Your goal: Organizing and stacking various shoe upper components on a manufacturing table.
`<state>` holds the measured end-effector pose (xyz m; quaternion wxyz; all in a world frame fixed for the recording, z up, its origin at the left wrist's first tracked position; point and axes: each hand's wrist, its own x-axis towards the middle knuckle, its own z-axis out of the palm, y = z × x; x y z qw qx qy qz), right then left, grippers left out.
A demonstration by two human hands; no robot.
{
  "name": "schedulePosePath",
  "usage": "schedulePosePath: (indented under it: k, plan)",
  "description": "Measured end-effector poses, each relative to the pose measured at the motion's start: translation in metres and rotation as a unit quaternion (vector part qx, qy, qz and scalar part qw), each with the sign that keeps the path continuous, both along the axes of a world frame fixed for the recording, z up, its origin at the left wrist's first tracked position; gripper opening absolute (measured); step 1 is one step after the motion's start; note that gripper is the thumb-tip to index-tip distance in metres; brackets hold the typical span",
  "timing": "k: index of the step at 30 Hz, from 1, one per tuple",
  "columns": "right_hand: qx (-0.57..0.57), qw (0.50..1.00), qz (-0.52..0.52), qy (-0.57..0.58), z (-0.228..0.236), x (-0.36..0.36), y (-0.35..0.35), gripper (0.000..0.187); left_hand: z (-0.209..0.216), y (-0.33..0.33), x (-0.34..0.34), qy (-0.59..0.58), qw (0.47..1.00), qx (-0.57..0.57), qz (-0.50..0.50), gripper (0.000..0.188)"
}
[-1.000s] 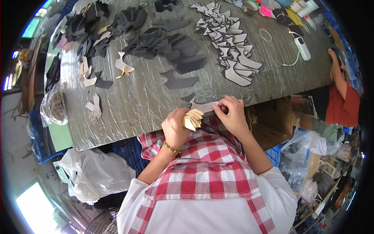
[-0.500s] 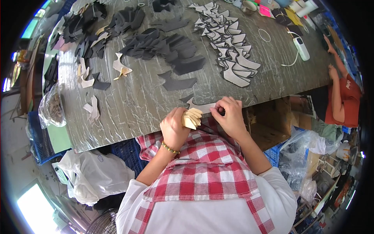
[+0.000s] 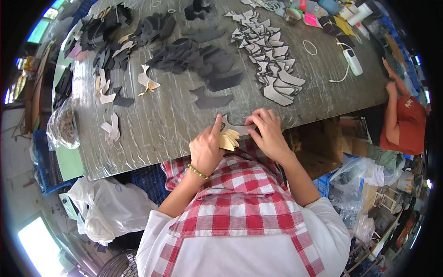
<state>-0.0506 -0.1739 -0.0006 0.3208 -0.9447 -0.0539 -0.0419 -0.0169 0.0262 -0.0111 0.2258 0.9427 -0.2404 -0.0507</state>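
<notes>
At the near table edge, a curved grey cut piece (image 3: 234, 125) lies between my hands. My left hand (image 3: 206, 147) is closed round a fanned stack of cream cut pieces (image 3: 228, 140), while its index finger stretches to the grey piece's left end. My right hand (image 3: 268, 134) has its thumb and bent fingers at the right end of that piece, partly covering it. Just beyond lies a single dark grey cut piece (image 3: 211, 99), in front of a spread pile of black pieces (image 3: 217, 64). A long overlapping row of grey, dark-edged pieces (image 3: 277, 78) is farther right.
The plastic-covered table (image 3: 161, 124) also holds a white device with a cord (image 3: 353, 62), an elastic loop (image 3: 309, 47) and loose pale scraps (image 3: 110, 128). A plastic bag (image 3: 63, 124) hangs at the left edge. Another person (image 3: 404, 124) stands at the far right.
My left index finger has stretched forward onto the grey piece's left end. My right hand has shifted slightly left, its fingers more raised. The cream stack stays in my left hand.
</notes>
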Motion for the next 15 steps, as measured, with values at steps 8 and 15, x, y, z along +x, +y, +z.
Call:
schedulePosePath:
  k: [8, 15]
  plan:
    - [-0.097, 0.982, -0.125, -0.099, -0.006, 0.020, -0.052, 0.013, 0.008, 0.014, 0.009, 0.168, 0.922, -0.334, 0.099, 0.040]
    - [-0.184, 0.964, -0.180, -0.070, -0.040, 0.054, -0.057, 0.074, 0.006, 0.014, 0.013, 0.321, 0.829, -0.437, 0.132, 0.036]
